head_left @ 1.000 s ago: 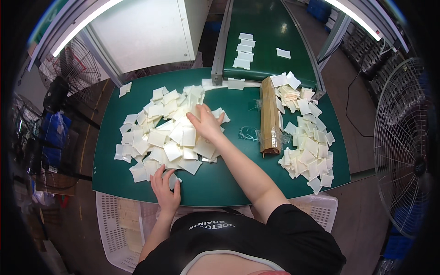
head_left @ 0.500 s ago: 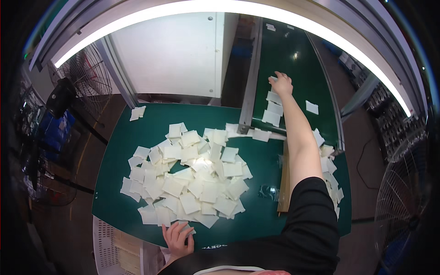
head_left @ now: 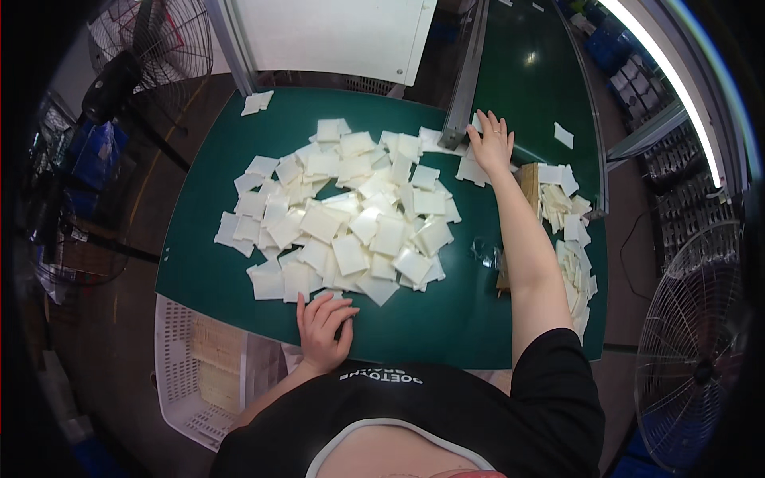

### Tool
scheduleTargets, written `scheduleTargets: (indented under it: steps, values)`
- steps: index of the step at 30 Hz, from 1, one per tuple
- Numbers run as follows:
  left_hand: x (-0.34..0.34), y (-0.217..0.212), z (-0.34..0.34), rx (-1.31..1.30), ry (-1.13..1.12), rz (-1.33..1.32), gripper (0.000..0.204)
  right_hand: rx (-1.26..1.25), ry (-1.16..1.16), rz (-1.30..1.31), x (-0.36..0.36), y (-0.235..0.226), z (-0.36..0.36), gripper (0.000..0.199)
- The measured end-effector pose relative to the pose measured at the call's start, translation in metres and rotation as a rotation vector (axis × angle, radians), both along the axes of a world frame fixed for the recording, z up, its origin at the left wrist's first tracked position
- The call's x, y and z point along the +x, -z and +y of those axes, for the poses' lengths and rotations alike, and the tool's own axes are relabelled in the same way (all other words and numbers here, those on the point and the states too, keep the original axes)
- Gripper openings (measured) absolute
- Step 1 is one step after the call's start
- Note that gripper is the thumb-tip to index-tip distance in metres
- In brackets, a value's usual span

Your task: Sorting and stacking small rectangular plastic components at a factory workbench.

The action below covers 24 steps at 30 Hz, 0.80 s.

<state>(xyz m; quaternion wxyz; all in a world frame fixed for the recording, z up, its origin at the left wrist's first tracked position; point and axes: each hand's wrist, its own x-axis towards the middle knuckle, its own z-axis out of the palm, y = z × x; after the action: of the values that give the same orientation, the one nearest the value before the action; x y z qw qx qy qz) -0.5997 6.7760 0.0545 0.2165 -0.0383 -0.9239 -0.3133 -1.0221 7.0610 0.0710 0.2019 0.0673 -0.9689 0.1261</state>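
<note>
A broad heap of thin, square, cream-white plastic pieces (head_left: 348,255) covers the middle of the green table (head_left: 207,159). My left hand (head_left: 325,333) rests at the heap's near edge, fingers apart and slightly bent, fingertips at one piece that they partly cover. At the near end of the green conveyor belt (head_left: 534,88), my right hand (head_left: 492,143) is stretched out with its fingers spread. Beneath and beside it lie a few white pieces (head_left: 472,170); the palm's contact with them is hidden.
A cardboard strip (head_left: 530,185) borders a second pile of pieces (head_left: 572,263) on the right. Clear plastic wrap (head_left: 483,251) lies near my right forearm. A white perforated crate (head_left: 177,350) stands below the table's left front. Fans (head_left: 701,370) stand on both sides.
My right hand has come back from farther up the belt to its near end, and the row of pieces there has shifted nearer. My left hand stays by the heap. The view has tilted.
</note>
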Motion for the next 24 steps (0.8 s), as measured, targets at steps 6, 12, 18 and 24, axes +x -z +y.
scheduleTargets:
  steps: [6,12,18,24]
  values:
    - [0.006,0.008,-0.012,0.127,0.128,0.064,0.018,-0.1,0.126,-0.083,0.082,0.032,-0.024,0.052]
    - [0.011,0.007,-0.026,0.377,0.305,0.082,0.017,-0.084,0.057,-0.21,0.121,0.06,-0.026,0.056]
    - [0.038,0.01,-0.031,0.464,0.348,0.041,0.017,-0.456,-0.103,0.022,0.186,0.06,-0.038,0.057]
    - [0.039,0.017,-0.034,0.446,0.341,0.023,0.017,-0.237,-0.431,-0.096,0.361,-0.019,-0.093,0.048]
